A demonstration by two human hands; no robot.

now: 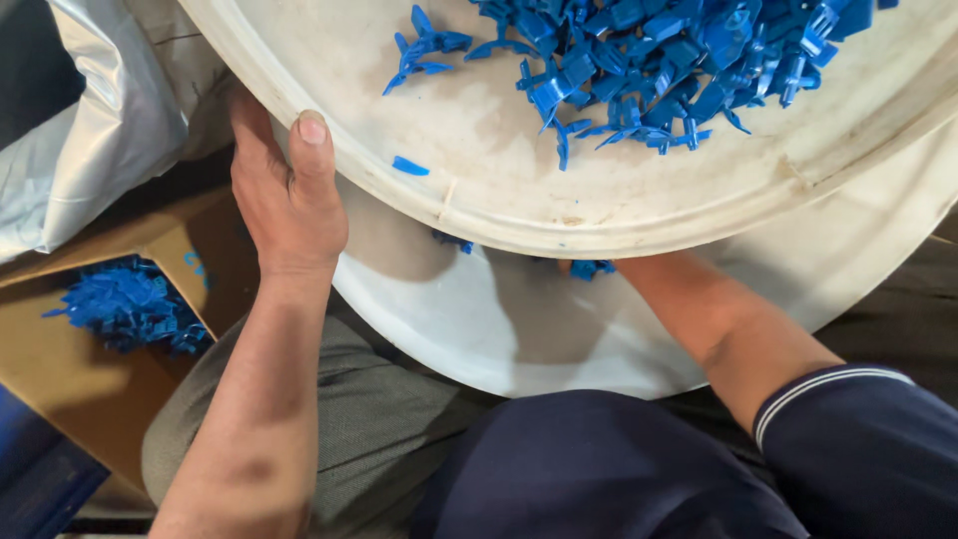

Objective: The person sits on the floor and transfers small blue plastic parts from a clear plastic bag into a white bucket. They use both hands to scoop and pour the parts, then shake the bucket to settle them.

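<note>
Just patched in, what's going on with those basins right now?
A person's left hand grips the rim of a tilted white basin holding a pile of blue plastic parts. The right forearm reaches under it into a second basin; that hand is hidden. More blue parts lie in a cardboard box at left.

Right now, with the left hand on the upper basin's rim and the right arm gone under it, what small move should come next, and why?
Probably steady the upper basin before the right arm moves further. The left hand grips the rim alone, thumb over the edge, and the pile of blue plastic pieces lies well away from that grip. The right hand is hidden beneath, reaching into the lower basin, where a few blue pieces show.
</note>
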